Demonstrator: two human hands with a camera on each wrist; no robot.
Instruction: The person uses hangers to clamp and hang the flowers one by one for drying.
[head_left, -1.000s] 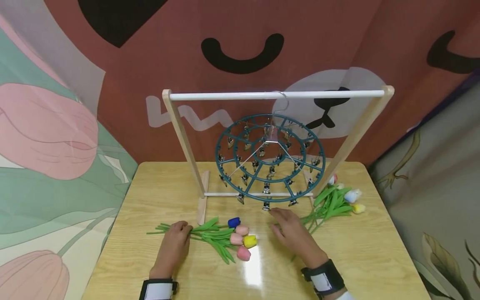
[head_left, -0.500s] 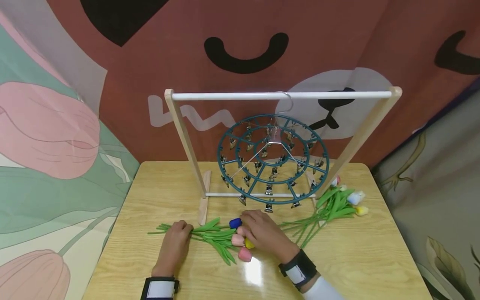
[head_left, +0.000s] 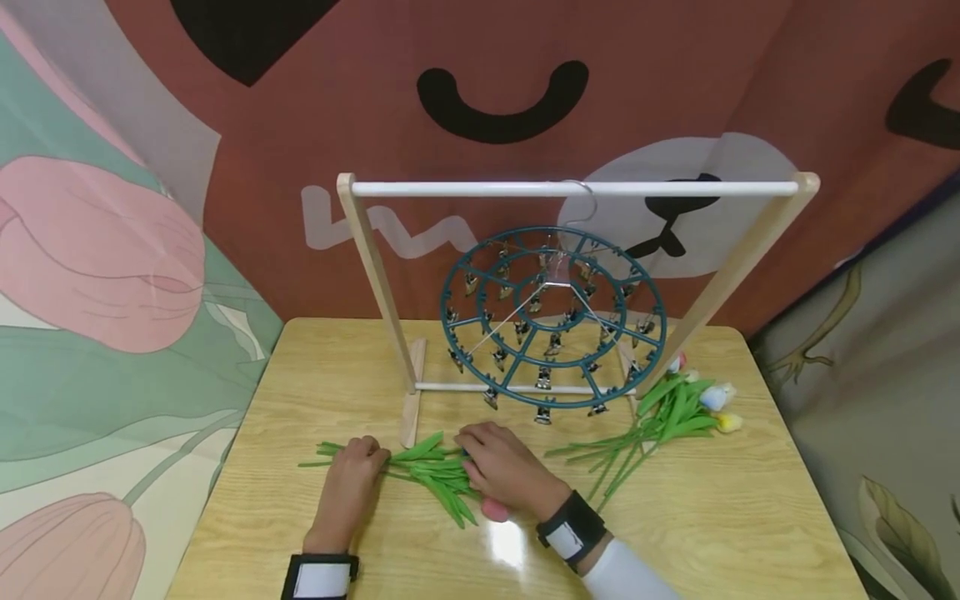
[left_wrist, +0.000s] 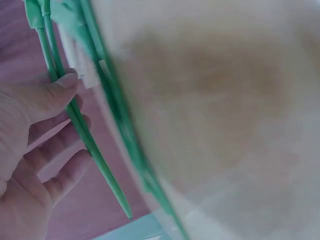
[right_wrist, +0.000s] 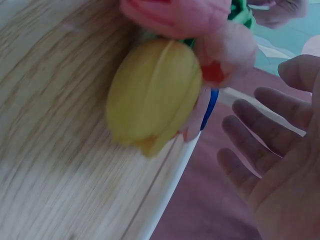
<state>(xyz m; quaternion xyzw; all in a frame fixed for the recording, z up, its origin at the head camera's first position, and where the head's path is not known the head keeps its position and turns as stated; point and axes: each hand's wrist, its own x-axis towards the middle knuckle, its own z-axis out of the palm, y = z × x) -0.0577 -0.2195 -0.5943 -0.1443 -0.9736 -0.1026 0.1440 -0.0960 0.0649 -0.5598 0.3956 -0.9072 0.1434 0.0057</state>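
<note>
A bunch of artificial tulips (head_left: 438,479) lies on the table, stems to the left and flower heads to the right. My left hand (head_left: 348,492) pinches some of its green stems (left_wrist: 90,137) between thumb and fingers; other stems run beside the hand in the left wrist view. My right hand (head_left: 513,471) is over the flower heads and hides most of them in the head view; a pink tulip (head_left: 494,509) shows below it. In the right wrist view its fingers are spread apart beside a yellow tulip (right_wrist: 155,95) and pink ones, with no flower between them.
Behind the hands stands a wooden rack with a white top bar (head_left: 465,189). A round teal clip hanger (head_left: 551,405) with many metal clips hangs from it. A second tulip bunch (head_left: 678,408) lies on the table (head_left: 750,508) at the right. Printed fabric backs the table.
My right hand has moved left from beside the second bunch to the flower heads of the first bunch, covering them. My left hand has stayed on the stems.
</note>
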